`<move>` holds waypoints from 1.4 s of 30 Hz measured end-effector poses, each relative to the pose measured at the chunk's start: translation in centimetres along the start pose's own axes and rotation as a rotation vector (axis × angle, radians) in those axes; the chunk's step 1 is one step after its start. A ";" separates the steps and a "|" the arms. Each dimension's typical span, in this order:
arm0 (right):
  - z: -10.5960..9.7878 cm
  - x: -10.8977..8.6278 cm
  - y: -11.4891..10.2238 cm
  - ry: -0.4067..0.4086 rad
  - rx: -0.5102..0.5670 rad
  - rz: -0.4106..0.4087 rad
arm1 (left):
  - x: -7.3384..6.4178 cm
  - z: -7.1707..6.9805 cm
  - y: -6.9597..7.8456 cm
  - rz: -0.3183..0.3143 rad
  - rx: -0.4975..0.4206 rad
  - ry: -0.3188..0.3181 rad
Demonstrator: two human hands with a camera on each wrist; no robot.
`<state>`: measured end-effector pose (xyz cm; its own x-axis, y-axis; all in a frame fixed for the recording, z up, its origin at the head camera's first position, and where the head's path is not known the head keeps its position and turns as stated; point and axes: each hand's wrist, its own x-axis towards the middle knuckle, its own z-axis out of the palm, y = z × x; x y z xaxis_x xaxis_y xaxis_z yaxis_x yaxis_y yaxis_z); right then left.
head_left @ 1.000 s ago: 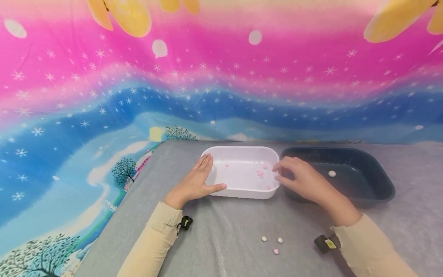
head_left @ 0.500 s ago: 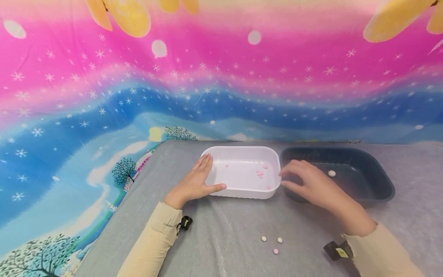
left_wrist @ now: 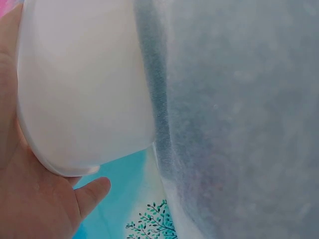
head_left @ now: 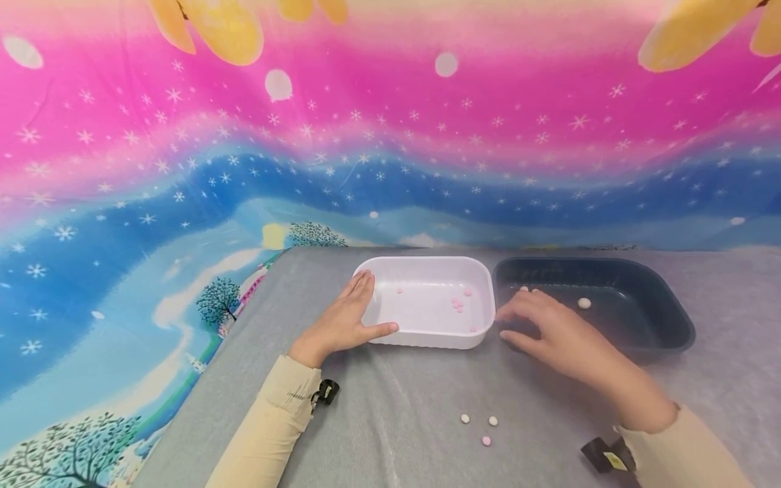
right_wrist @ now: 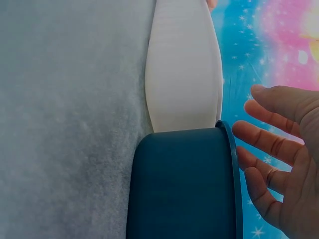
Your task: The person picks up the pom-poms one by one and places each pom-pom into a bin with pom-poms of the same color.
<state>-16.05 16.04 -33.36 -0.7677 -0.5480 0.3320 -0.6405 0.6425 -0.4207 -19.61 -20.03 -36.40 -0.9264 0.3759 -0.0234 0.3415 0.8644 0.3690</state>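
Observation:
My left hand [head_left: 338, 322] rests on the left end of a white plastic tub [head_left: 427, 341], its fingers straight along the rim and its thumb over the front rim. Several small pink balls [head_left: 457, 305] lie inside that tub. Just right of it my right hand [head_left: 561, 332] is over the left part of a dark blue-grey tub [head_left: 655, 332], fingers loosely bent and holding nothing. In the right wrist view its fingertips [right_wrist: 244, 129] are right at the dark tub's rim. A white ball [head_left: 584, 303] lies inside the dark tub; more white shows behind the right fingers.
Two small white balls [head_left: 493, 421] and a pink ball [head_left: 486, 441] lie on the grey cloth [head_left: 390, 407] in front of the tubs. The tubs stand side by side. Behind them hangs a colourful snow-scene backdrop [head_left: 390, 169].
My right hand has drawn back rightward and toward me, from the white tub's right rim to over the dark tub. The left hand has stayed where it was.

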 end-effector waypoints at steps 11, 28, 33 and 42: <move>0.3 -1.0 -0.4 0.016 -0.072 -0.024 | 0.1 -0.1 -0.1 0.004 0.003 0.007; 0.8 -2.1 -1.3 0.069 -0.124 -0.105 | 0.1 0.0 -0.1 0.001 0.014 0.014; 1.0 -2.4 -1.6 0.057 -0.135 -0.108 | 0.1 0.0 -0.1 0.005 0.013 0.013; 1.3 -2.9 -2.4 0.041 -0.128 -0.128 | 0.0 0.1 0.0 0.005 0.008 0.016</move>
<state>-12.26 15.37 -34.40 -0.6784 -0.6092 0.4107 -0.7278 0.6335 -0.2625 -19.61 -19.99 -36.45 -0.9271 0.3748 -0.0070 0.3471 0.8654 0.3615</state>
